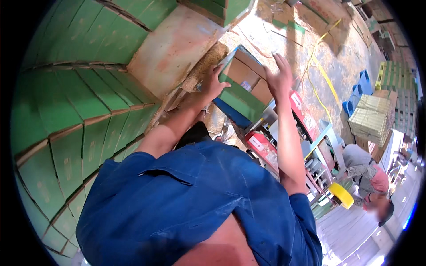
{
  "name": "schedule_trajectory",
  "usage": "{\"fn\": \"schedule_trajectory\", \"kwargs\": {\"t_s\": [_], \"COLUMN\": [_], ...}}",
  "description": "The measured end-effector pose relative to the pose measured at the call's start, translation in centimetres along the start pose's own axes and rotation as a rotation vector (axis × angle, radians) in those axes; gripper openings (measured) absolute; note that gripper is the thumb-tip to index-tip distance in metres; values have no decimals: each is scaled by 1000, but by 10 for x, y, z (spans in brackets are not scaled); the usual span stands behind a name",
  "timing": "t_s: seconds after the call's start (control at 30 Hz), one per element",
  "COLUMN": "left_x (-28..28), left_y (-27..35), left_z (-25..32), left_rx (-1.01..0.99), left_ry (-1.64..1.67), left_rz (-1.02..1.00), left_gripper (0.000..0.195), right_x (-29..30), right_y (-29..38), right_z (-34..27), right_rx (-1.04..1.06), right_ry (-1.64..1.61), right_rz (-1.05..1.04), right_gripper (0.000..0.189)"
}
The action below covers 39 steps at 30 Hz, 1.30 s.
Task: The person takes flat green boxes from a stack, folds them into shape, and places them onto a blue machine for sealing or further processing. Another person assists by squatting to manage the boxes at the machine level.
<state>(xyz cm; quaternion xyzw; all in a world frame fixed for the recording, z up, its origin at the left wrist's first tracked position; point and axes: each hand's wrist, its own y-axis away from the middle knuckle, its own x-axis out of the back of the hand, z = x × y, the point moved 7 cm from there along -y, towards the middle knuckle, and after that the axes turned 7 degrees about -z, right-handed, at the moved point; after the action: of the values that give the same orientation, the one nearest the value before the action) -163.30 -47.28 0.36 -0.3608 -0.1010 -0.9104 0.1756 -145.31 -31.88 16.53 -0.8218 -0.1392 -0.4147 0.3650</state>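
Observation:
A green cardboard box (244, 99) with brown inner flaps stands in front of me on a blue surface (233, 111), at the end of a machine with red side panels. My left hand (214, 83) is at the box's left side, thumb and fingers spread; whether it touches the cardboard I cannot tell. My right hand (280, 78) is at the box's right side, fingers extended and apart. Neither hand is closed on anything. Between the brown flaps a small pale patch shows, too unclear to name.
Stacked green cartons (96, 96) rise on the left beside a worn board (176, 46). The red-panelled machine (263, 146) with a yellow tape roll (341, 195) extends right. A co-worker (369, 176) stands beyond it, near bundled flat cardboard (369, 119). Yellow strapping (314, 66) lies on the floor.

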Motion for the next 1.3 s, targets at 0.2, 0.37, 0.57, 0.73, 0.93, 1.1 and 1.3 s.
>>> {"fn": "schedule_trajectory", "kwargs": {"t_s": [0.2,0.37,0.57,0.73,0.93,1.1,1.3], "left_x": [-15,-29,-108,-159,-200,-139,18], "left_y": [-15,-11,4,33,61,59,-31], "left_z": [1,5,116,156,152,110,51], "left_rx": [-78,-188,-259,-339,-428,-398,349], "left_ry": [150,87,-39,-107,313,400,1023], "left_rz": [-135,-329,-492,-459,-798,-661,-398], "left_gripper": [99,83,68,64,57,53,56], "right_x": [-107,-79,-24,36,73,83,38], "right_y": [99,153,209,241,240,167,-80], "right_z": [-23,-28,31,-21,-23,-19,-71], "right_rx": [-197,-217,-367,-428,-646,-614,-78], "right_ry": [208,27,221,-50,-332,-376,-426], "right_rz": [-822,-679,-663,-490,-398,-385,-175], "right_gripper": [111,115,98,74,39,33,72]}}
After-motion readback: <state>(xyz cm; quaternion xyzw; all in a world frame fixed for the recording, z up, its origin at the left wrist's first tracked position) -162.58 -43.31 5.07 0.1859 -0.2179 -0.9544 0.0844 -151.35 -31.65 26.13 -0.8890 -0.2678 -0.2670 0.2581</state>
